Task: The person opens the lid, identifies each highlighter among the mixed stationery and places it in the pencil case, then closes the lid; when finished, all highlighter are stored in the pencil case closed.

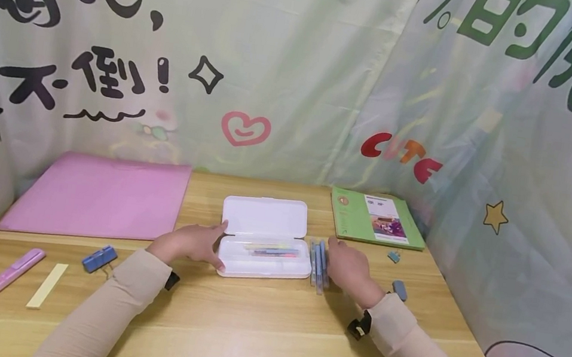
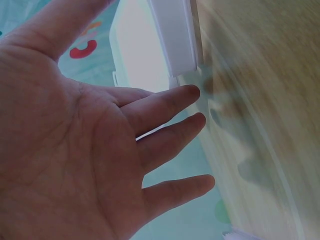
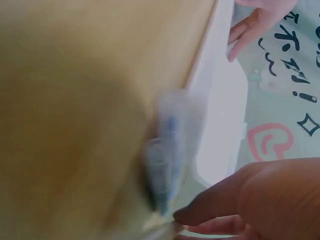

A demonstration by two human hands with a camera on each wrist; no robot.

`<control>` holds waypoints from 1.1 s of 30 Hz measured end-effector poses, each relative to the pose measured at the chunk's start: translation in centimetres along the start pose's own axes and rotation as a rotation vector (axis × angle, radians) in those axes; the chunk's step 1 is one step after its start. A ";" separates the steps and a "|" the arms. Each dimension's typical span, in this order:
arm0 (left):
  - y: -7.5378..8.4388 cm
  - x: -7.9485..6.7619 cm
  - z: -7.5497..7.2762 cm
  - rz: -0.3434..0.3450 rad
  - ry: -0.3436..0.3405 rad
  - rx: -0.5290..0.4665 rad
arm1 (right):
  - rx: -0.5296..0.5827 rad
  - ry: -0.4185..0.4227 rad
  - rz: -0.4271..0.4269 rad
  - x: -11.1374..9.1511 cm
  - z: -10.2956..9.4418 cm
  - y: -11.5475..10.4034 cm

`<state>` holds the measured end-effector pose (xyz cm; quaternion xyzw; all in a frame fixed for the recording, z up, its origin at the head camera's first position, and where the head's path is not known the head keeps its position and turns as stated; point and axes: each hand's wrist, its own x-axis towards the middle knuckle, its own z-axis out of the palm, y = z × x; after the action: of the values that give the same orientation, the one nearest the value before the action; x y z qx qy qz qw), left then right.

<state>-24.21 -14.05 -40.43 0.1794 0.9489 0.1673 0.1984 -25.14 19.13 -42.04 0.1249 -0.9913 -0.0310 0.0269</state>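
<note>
A white pencil case (image 1: 263, 269) lies with its lid (image 1: 264, 218) raised; several slim pens (image 1: 273, 251) are inside. My left hand (image 1: 193, 243) is at its left end, thumb and a fingertip touching the edge. In the left wrist view, the other fingers of the left hand (image 2: 125, 135) are spread and fairly straight. Beside the case's right end is a bunch of blue and clear pens (image 1: 319, 264). My right hand (image 1: 352, 270) pinches the bunch near its far end with bent fingers. The pens (image 3: 162, 170) are blurred in the right wrist view, and the fingertips are partly hidden.
A pink sheet or folder (image 1: 99, 196) lies back left, a green booklet (image 1: 373, 220) back right. A pink pen-shaped item (image 1: 3, 281), cream strip (image 1: 47, 286) and blue binder clip (image 1: 99, 258) are at left. A small clip (image 1: 394, 256) and blue eraser-like block (image 1: 399, 290) are at right.
</note>
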 end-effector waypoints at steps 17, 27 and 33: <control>0.0 -0.1 0.1 -0.011 -0.003 0.012 | -0.162 0.324 -0.562 2.6 -1.6 -8.9; 0.3 -0.1 0.0 -0.020 0.002 0.024 | -0.252 0.340 -0.643 3.8 -0.1 -10.5; 0.1 -0.1 0.0 -0.026 0.007 0.035 | -0.253 0.372 -0.631 4.3 0.1 -11.0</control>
<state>-24.12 -14.01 -40.42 0.1697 0.9547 0.1485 0.1942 -26.60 7.39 -42.69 0.4227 -0.8707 -0.1367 0.2108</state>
